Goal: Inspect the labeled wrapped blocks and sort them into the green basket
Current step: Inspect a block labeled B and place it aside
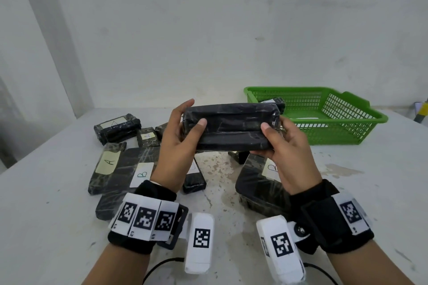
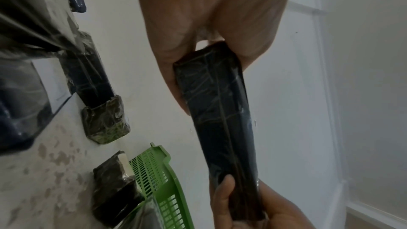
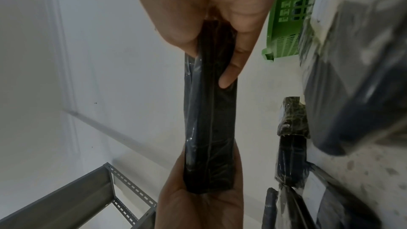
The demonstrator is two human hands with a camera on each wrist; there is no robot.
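Observation:
A long black wrapped block (image 1: 231, 127) is held up above the table, lengthwise between both hands. My left hand (image 1: 183, 129) grips its left end, thumb on the near face, fingers behind. My right hand (image 1: 282, 139) grips its right end the same way. No label shows on the face turned toward me. The block (image 2: 220, 119) runs from my left palm to the right hand in the left wrist view, and the block (image 3: 209, 111) shows edge-on in the right wrist view. The green basket (image 1: 342, 132) stands at the back right with one labelled block (image 1: 276, 101) inside.
Several wrapped blocks lie on the white table (image 1: 58, 192): ones labelled A (image 1: 108, 162), (image 1: 148, 136) and B (image 1: 142, 174) on the left, a large one labelled B (image 1: 259, 183) under my right hand. A grey metal shelf (image 3: 88, 198) stands off to the left.

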